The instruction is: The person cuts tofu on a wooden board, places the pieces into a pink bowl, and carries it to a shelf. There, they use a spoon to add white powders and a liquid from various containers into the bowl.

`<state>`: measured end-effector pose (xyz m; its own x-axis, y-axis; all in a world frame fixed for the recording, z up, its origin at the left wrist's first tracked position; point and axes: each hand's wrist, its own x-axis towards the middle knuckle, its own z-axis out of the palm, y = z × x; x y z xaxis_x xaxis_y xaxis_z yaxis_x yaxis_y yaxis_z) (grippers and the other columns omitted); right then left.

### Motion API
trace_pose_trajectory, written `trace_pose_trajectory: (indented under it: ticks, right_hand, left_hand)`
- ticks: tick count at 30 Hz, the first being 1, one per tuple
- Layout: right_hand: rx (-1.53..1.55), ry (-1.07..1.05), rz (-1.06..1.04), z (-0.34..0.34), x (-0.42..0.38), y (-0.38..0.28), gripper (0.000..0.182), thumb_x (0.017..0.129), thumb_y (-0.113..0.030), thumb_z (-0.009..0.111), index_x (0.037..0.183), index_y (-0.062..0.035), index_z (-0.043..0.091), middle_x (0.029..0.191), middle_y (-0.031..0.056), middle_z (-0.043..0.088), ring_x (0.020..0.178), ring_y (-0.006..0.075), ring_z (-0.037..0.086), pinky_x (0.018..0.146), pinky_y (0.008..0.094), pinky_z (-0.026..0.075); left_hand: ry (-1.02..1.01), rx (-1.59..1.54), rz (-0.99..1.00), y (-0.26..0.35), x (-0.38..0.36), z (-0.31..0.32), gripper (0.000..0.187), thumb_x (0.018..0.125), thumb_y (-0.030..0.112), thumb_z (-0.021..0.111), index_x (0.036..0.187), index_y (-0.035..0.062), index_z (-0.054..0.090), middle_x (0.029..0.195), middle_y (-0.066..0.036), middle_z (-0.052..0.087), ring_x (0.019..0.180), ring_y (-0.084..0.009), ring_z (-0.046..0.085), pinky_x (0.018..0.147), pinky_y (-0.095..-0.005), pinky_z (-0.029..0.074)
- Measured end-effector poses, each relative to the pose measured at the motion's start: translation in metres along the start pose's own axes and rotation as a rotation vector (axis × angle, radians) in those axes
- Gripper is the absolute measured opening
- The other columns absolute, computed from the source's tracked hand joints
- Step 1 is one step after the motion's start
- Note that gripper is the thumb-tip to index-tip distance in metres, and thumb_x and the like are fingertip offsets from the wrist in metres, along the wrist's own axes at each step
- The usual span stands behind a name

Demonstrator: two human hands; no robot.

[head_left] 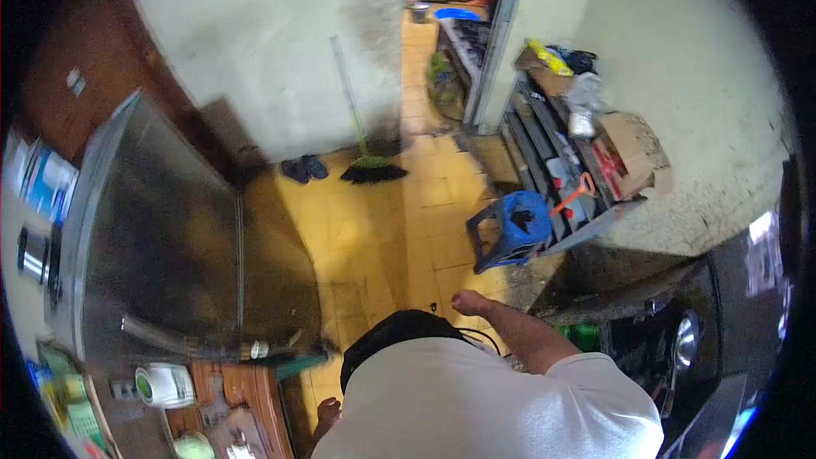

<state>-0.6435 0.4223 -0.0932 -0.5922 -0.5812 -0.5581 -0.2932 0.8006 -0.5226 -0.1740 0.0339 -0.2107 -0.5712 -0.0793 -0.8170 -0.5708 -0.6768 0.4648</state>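
stool (535, 206): blue | floor (442, 204): yellow | shirt (476, 391): white | broom (371, 167) — green, black | carton (633, 146) — brown

The right hand (469, 303) is on the near side of the blue plastic stool (515, 204); left of the stool are a broom (365, 161) and dark slippers (304, 169), right a cardboard box (636, 153).

My R arm (535, 342) is angling fwd & inward ahead of my torso (476, 399); R hand (470, 303) is curling, fingers (460, 300) bending in, a bit too blurry for detail. L hand (329, 411) is hanging low at my side, L arm mostly hiding behind my torso.
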Motion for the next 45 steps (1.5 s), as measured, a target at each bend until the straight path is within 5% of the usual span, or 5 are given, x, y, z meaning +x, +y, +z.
trace_pose_trajectory:
  ticks: [10, 12, 31, 38, 45]
  right_hand:
    - [0.682, 0.307, 0.257, -0.182, 0.040, 0.052, 0.033, 0.089, -0.024, 0.059, 0.106, 0.0034, 0.066, 0.096, 0.0151, 0.070, 0.083, 0.0239, 0.067, 0.074, 0.0369, 0.053]
    - [0.783, 0.298, 0.193, -0.228, 0.064, 0.043, 0.035, 0.091, -0.023, 0.059, 0.116, 0.0009, 0.062, 0.090, 0.0068, 0.065, 0.076, 0.0131, 0.063, 0.066, 0.0292, 0.053]
    - [1.106, -0.078, 1.094, -0.316, 0.179, 0.318, 0.023, 0.090, -0.034, 0.055, 0.096, -0.0124, 0.060, 0.080, 0.0076, 0.062, 0.068, 0.0261, 0.061, 0.056, 0.0402, 0.048]
    - [0.893, -0.031, 0.736, -0.588, 0.400, 0.407, 0.031, 0.091, -0.033, 0.058, 0.113, -0.0110, 0.059, 0.084, 0.0065, 0.063, 0.068, 0.0213, 0.060, 0.057, 0.0361, 0.049]
    - [0.694, -0.024, 0.226, -0.896, 0.609, 0.322, 0.033, 0.090, -0.035, 0.061, 0.104, -0.0046, 0.063, 0.084, 0.0010, 0.064, 0.069, 0.0128, 0.059, 0.062, 0.0295, 0.047]
  left_hand:
    - [0.032, 1.442, 0.356, 0.225, 0.217, 0.159, 0.025, 0.093, 0.019, 0.055, 0.112, 0.0046, 0.061, 0.107, -0.017, 0.063, 0.092, -0.0244, 0.062, 0.075, -0.0389, 0.052]
    - [-0.036, 0.369, 0.135, 0.264, 0.257, 0.176, 0.029, 0.086, 0.012, 0.065, 0.113, 0.0043, 0.061, 0.099, -0.014, 0.064, 0.087, -0.0202, 0.061, 0.069, -0.0324, 0.051]
    - [0.015, 1.204, 0.687, 0.727, 0.560, 0.615, 0.033, 0.090, 0.023, 0.063, 0.118, 0.0052, 0.060, 0.114, -0.012, 0.063, 0.102, -0.0240, 0.060, 0.087, -0.0356, 0.050]
    - [-0.179, -0.266, 0.092, 0.707, 0.673, 0.602, 0.009, 0.086, 0.018, 0.063, 0.088, 0.0094, 0.061, 0.078, -0.008, 0.059, 0.068, -0.0206, 0.054, 0.061, -0.0342, 0.044]
    - [0.370, 0.744, -0.068, 0.693, 0.655, 0.677, 0.034, 0.082, 0.024, 0.066, 0.108, 0.0019, 0.066, 0.098, -0.015, 0.069, 0.090, -0.0299, 0.065, 0.084, -0.0429, 0.050]
